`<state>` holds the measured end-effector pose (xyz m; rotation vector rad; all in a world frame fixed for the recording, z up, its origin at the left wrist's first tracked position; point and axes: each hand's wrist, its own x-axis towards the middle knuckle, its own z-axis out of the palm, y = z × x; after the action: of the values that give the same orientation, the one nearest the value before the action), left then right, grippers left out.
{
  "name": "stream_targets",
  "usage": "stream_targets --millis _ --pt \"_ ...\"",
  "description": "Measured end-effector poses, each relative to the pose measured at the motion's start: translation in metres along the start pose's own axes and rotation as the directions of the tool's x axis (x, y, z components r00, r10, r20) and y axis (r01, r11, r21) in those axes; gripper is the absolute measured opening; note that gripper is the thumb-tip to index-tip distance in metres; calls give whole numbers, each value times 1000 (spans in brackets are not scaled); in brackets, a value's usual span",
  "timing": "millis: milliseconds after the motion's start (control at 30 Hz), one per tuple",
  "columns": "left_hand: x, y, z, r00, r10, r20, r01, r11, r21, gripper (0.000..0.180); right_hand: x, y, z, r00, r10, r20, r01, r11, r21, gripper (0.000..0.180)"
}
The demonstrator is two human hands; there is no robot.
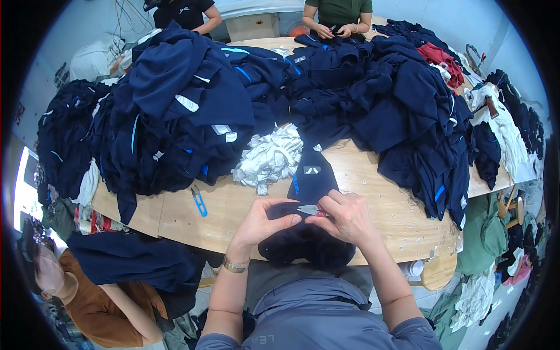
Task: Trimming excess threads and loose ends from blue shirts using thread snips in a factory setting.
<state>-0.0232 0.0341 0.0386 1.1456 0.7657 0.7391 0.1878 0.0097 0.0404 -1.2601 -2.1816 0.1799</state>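
My left hand is closed on the edge of a navy garment, pinching it between thumb and fingers. This garment lies over the table's near edge and stretches away from me, with a white label and blue print on its far part. In my right hand is a pair of thread snips with silvery blades and a reddish handle. The blades point left, close to the left thumb and over the dark cloth. Whether they touch a thread is too small to tell.
A blue-handled pair of snips rests on the wooden table. Beyond my hands sits a heap of white scraps. Large navy garment piles rise at left and right. Co-workers are across the table and at my left.
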Motion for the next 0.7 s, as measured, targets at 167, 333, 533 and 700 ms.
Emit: stream_targets --millis 167,333,533,700 --pt "0 2 1 1000 -11 -1 11 1000 25 24 1 -1 0 999 -37 -30 36 999 -37 35" --pt "0 7 5 1000 -6 6 6 999 44 24 2 1 4 996 -61 -69 59 998 -26 37" --pt "0 6 5 1000 15 3 -15 999 48 26 2 1 4 999 -28 -44 30 999 40 38" --pt "0 5 3 1000 5 6 -6 995 97 26 2 2 4 999 -32 -14 33 998 48 37"
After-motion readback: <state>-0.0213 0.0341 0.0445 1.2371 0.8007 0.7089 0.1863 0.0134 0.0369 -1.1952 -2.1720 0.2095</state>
